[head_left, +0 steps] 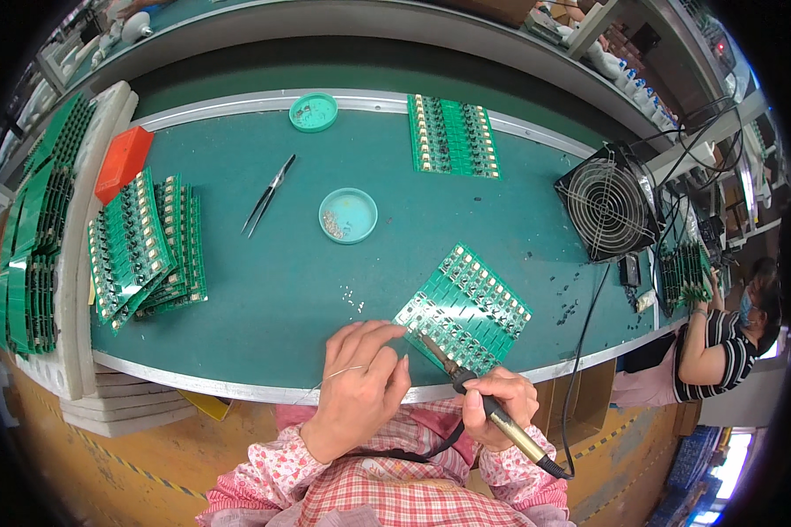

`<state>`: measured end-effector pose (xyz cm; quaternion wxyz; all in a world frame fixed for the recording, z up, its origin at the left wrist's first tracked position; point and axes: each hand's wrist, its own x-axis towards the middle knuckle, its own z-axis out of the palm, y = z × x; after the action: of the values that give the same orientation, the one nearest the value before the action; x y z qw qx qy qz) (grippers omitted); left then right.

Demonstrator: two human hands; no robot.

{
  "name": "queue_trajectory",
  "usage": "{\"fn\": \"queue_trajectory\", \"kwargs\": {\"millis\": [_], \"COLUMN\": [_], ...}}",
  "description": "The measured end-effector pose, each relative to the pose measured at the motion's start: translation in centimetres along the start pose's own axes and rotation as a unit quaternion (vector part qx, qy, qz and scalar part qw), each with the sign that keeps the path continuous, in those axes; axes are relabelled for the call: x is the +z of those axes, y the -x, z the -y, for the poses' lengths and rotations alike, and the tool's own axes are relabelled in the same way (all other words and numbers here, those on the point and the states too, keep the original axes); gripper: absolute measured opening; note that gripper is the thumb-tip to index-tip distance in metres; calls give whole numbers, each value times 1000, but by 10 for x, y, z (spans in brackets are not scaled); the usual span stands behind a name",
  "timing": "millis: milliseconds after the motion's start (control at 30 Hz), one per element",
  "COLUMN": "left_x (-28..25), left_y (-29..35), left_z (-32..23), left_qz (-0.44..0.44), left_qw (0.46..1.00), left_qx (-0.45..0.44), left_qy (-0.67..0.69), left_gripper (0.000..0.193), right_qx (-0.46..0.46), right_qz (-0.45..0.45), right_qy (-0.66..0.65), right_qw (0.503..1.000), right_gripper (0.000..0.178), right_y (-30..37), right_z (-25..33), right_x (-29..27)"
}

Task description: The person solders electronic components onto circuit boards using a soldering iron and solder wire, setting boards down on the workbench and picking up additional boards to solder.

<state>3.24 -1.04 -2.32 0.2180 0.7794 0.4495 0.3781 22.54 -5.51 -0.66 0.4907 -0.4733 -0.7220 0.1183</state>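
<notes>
A green circuit board panel with rows of pale and dark parts lies slantwise on the bench in front of me. My right hand is closed around a soldering iron, whose tip points at the panel's near left part. At the panel's near left corner is my left hand, its fingers curled and closed on a thin solder wire that runs across them. The index fingertip reaches the panel edge, close to the iron's tip. Whether the tip touches a joint is too small to tell.
Tweezers lie left of a round dish of small parts; another dish stands behind. More panels lie at the back and in a stack at left. A black fan stands right. A co-worker sits beyond.
</notes>
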Motion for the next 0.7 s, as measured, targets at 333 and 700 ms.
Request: {"fn": "queue_trajectory", "kwargs": {"millis": [333, 700], "left_x": [3, 3], "left_y": [-2, -1], "left_z": [1, 1], "left_qz": [0, 7], "left_qw": [1000, 1000], "left_qx": [9, 2], "left_qy": [-12, -22], "left_gripper": [13, 12], "right_qx": [-9, -126], "right_qz": [-1, 75], "right_qy": [31, 140], "right_qw": [999, 979], "right_gripper": [16, 22], "right_y": [-1, 5], "right_z": [2, 5], "right_x": [10, 12]}}
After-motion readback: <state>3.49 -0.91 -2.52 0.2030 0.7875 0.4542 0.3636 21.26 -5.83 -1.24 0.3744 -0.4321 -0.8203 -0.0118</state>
